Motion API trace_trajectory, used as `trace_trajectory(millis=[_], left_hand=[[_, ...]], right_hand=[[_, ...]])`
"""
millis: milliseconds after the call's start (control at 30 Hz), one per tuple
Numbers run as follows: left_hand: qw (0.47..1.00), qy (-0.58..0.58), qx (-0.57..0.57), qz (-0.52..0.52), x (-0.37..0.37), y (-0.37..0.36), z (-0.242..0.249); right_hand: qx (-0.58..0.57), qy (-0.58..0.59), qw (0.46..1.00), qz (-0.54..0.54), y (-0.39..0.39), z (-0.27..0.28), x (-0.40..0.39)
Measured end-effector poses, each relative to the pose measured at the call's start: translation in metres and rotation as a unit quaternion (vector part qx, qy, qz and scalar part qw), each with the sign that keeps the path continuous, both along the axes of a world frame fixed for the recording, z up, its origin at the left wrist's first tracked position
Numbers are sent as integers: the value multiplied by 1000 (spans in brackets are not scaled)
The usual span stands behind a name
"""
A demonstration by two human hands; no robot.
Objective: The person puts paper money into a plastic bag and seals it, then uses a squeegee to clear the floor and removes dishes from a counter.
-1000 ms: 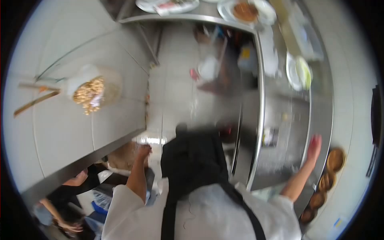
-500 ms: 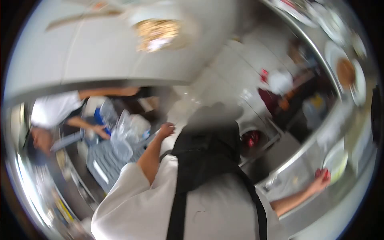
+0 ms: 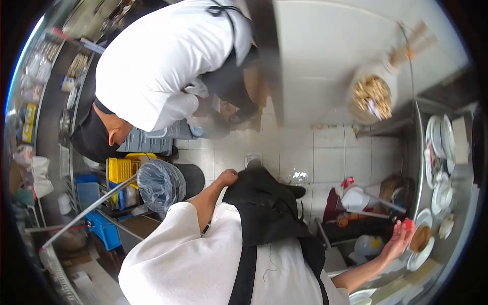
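Note:
My right hand point(image 3: 397, 241) is stretched out to the right, its fingers against a small red thing point(image 3: 408, 224) whose kind I cannot make out. Just beyond those fingers lie a brown round piece point(image 3: 420, 238) and a white plate point(image 3: 421, 254) on the metal counter. My left hand point(image 3: 227, 177) is curled into a fist at the upper left edge of my black apron point(image 3: 274, 203). Nothing sticks out of that fist.
At the upper left a co-worker in a white shirt point(image 3: 157, 61) bends over a grey crate point(image 3: 147, 141). A lined bin point(image 3: 161, 187) stands on my left, near a yellow basket point(image 3: 121, 170). Stacked plates point(image 3: 441, 137) line the right counter. Below it stands a white container point(image 3: 356, 198).
My view has turned and become sharper. The co-worker now appears larger and higher in the view. My right hand has shifted up along the counter, still with the red thing. My left hand remains curled.

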State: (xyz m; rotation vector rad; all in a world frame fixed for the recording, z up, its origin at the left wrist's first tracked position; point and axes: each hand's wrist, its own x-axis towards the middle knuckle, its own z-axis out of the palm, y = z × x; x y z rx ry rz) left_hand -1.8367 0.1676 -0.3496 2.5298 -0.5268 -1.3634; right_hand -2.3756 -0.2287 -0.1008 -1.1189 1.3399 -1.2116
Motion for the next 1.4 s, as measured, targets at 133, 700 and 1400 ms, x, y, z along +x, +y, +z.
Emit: trace_trajectory(millis=[133,700,1400], left_hand=[[997,29,-56,45,23,34,-33],[771,8,-94,629,3,316,-97],[730,186,-126,645,-47,280,-79]], right_hand=[[85,5,995,61,-12,-46,83],[327,191,401,834,270,-107,669],[334,348,750,453,135,-282,461]])
